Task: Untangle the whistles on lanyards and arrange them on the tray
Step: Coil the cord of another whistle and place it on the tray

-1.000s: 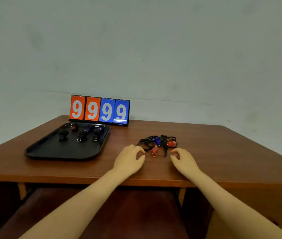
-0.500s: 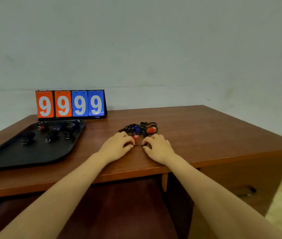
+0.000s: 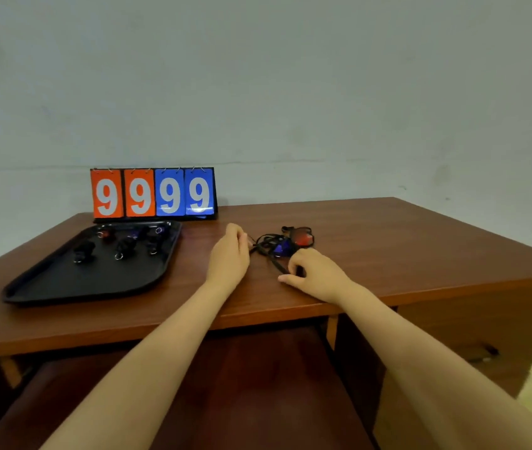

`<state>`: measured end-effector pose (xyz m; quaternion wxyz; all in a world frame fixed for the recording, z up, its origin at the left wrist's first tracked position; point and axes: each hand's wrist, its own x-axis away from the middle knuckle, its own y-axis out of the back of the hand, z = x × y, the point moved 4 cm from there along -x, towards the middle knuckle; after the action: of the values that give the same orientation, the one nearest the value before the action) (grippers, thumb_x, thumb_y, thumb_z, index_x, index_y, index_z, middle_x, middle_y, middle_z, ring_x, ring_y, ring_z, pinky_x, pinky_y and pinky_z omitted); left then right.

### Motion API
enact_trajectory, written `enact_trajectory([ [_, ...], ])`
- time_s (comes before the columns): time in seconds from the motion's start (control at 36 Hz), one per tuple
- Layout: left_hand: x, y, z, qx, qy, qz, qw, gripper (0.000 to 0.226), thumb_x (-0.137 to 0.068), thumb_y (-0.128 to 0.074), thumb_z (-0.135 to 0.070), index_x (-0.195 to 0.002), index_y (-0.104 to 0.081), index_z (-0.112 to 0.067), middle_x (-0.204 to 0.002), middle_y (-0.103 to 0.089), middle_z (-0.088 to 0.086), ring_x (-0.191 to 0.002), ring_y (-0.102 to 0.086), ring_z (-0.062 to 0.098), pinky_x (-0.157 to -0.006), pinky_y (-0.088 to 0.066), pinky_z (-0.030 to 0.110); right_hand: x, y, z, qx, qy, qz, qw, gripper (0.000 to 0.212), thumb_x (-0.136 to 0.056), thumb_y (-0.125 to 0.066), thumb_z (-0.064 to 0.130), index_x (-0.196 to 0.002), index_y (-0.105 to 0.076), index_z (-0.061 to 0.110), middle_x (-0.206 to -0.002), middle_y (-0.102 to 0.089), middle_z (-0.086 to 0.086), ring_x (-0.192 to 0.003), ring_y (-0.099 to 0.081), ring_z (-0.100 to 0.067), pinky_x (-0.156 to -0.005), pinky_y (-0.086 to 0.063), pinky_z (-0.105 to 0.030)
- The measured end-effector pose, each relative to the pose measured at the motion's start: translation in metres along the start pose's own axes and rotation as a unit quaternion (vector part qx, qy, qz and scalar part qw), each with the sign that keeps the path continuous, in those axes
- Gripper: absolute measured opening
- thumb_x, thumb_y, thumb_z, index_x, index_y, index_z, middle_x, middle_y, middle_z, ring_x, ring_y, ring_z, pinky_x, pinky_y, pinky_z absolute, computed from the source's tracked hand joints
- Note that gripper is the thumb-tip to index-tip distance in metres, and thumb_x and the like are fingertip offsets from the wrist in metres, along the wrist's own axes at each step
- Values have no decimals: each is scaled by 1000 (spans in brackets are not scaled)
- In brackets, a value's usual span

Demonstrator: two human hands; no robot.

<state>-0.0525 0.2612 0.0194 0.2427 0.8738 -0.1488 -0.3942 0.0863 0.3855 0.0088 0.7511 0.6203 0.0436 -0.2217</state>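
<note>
A tangle of black lanyards (image 3: 266, 243) lies on the brown table, with a blue whistle (image 3: 282, 248) and a red whistle (image 3: 302, 238) in it. My left hand (image 3: 230, 254) is at the tangle's left edge, its fingertips pinching a cord. My right hand (image 3: 313, 272) sits just in front of the tangle, fingers curled, pinching a black cord that runs back to the pile. To the left lies a black tray (image 3: 63, 284) with several whistles wrapped in black lanyards (image 3: 124, 246) near its far end.
A flip scoreboard (image 3: 153, 193) reading 9999 stands at the back of the table (image 3: 420, 241) behind the tray. The table's front edge runs just under my wrists. A dark red seat is below.
My hands have drawn apart. The left went to the tangle's left side and the right pulled a cord toward me. The red whistle formerly between my hands is no longer visible.
</note>
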Motion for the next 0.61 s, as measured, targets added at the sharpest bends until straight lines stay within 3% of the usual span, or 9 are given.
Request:
enact_trajectory([
  [0.14,-2,16,14,177,142,-92,970,17,-103,-34,-24,-99,-48,-14,-79,-57,1,-79,-63,23,-71,-54,38,-5,-3,-11,22,-30,-8,999,21,-96,-50,41,-94,-57,21,-98,-53,4,-92,-53,-19,-84,-45,-38],
  [0.28,-2,28,44,283,294,-181,895,21,-102,-33,-25,-83,-42,-26,-83,-55,0,-89,-65,29,-79,-56,45,-5,2,-10,-24,-83,-72,994,32,-98,-46,38,-79,-58,16,-76,-56,0,-71,-54,-18,-67,-40,-35],
  [0.33,-1,27,53,317,338,-198,864,19,-102,-31,-25,-88,-44,-24,-91,-59,6,-85,-65,25,-70,-57,39,-3,3,-11,-71,-98,-82,989,37,-98,-48,38,-78,-60,9,-73,-60,-8,-67,-56,-23,-61,-39,-34],
  [0.39,-1,25,58,360,375,-205,829,19,-103,-30,-24,-103,-47,-16,-92,-60,9,-70,-60,17,-52,-48,28,-1,9,-14,-192,-129,-110,967,41,-97,-51,36,-71,-61,5,-70,-63,-14,-68,-60,-28,-64,-41,-34],
  [0.42,0,25,62,388,389,-211,809,22,-103,-30,-24,-108,-48,-13,-90,-60,10,-64,-57,14,-47,-44,26,2,13,-17,-278,-156,-134,938,42,-96,-53,33,-65,-60,5,-66,-63,-14,-70,-63,-29,-71,-44,-34],
  [0.47,-2,25,70,443,411,-226,764,28,-103,-30,-22,-116,-51,-9,-81,-60,7,-58,-54,13,-45,-44,26,5,19,-28,-450,-246,-192,837,40,-95,-56,24,-58,-54,7,-54,-54,-8,-66,-64,-25,-80,-47,-34],
  [0.56,-3,27,77,504,431,-240,709,33,-102,-32,-18,-124,-53,-5,-65,-53,1,-52,-51,11,-49,-44,28,13,18,-45,-634,-279,-252,677,36,-97,-52,16,-62,-43,13,-44,-34,3,-47,-43,-16,-75,-47,-36],
  [0.58,-3,28,77,509,435,-234,704,33,-102,-33,-17,-125,-53,-5,-62,-52,0,-51,-50,11,-49,-43,27,15,17,-48,-670,-262,-255,646,37,-99,-49,16,-63,-40,15,-45,-30,5,-44,-35,-14,-70,-46,-34],
  [0.61,-2,28,78,508,439,-223,706,32,-101,-34,-16,-123,-54,-5,-58,-52,-1,-50,-49,11,-49,-42,26,15,16,-51,-684,-252,-249,637,37,-100,-46,17,-64,-39,16,-45,-27,6,-42,-30,-12,-65,-43,-32],
])
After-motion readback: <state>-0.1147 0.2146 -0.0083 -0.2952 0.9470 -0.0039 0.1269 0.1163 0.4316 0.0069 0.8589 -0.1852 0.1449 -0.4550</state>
